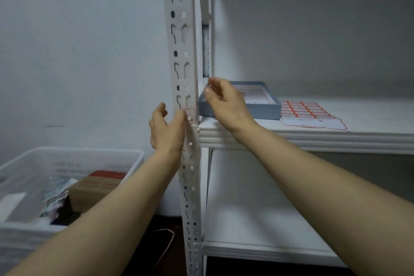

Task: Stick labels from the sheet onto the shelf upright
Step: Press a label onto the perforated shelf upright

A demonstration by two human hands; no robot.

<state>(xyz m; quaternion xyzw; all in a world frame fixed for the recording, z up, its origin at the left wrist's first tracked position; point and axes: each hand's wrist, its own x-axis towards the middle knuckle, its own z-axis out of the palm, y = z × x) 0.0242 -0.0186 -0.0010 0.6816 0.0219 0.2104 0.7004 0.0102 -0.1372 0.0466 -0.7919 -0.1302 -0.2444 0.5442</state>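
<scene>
The white slotted shelf upright (182,36) runs from top to bottom in the middle of the view. My left hand (167,129) rests against its left face just above the shelf level, thumb pressing on the metal, fingers apart. My right hand (225,102) hovers just right of the upright over the shelf, fingers loosely curled and holding nothing that I can see. The label sheet (310,114), white with red-edged labels, lies flat on the shelf board (313,136) to the right. Any label on the upright is too small to tell.
A shallow grey-blue box (266,108) stands on the shelf behind my right hand. A white plastic crate (44,163) with a brown carton and packets sits at the lower left. A lower shelf board (257,231) lies beneath. A thin cable lies on the dark floor.
</scene>
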